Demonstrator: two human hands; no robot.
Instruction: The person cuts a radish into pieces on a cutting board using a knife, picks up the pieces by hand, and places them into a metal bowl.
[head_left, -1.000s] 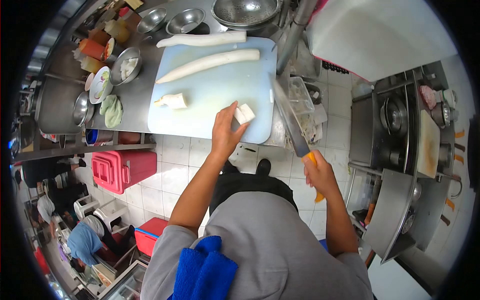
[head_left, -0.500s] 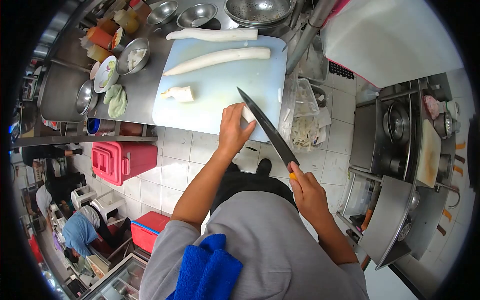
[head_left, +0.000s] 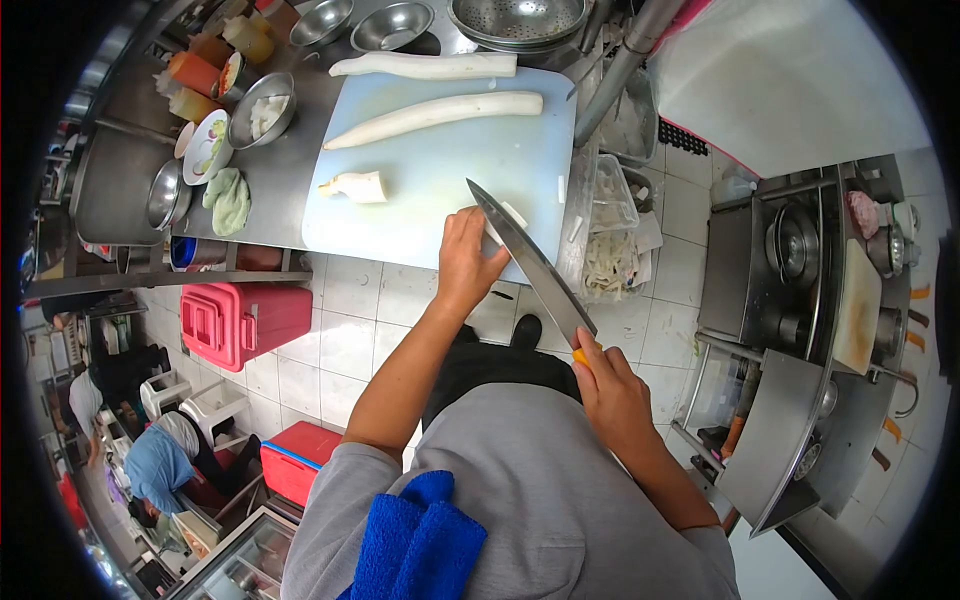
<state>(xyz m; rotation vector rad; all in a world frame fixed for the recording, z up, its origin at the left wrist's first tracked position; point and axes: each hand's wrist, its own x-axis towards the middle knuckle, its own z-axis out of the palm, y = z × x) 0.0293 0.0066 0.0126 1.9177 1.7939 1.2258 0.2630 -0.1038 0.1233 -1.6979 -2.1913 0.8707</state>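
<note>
My right hand (head_left: 618,400) is wrapped around the yellow handle of a long kitchen knife (head_left: 530,262). The blade slants up and left across the near right part of a pale blue cutting board (head_left: 420,175). Beside the blade, the curled fingers of my left hand (head_left: 467,262) press down on a white radish piece (head_left: 489,236), mostly hidden by hand and knife. A flat white slice (head_left: 514,213) shows just past the blade. Farther left lies a short radish end (head_left: 356,187). Two long peeled radishes, one in the middle (head_left: 435,118) and one behind it (head_left: 425,67), lie across the board.
A metal bowl with white chunks (head_left: 263,110), a green cloth (head_left: 228,200) and sauce bottles (head_left: 193,75) stand left on the steel counter. A colander (head_left: 518,20) sits behind the board. Right of it are plastic tubs with peelings (head_left: 613,265). A red cooler (head_left: 245,322) stands on the floor.
The knife's blade has turned to show more of its side, and its tip has shifted slightly left. A white slice now shows beyond the blade. My left hand stays nearly still.
</note>
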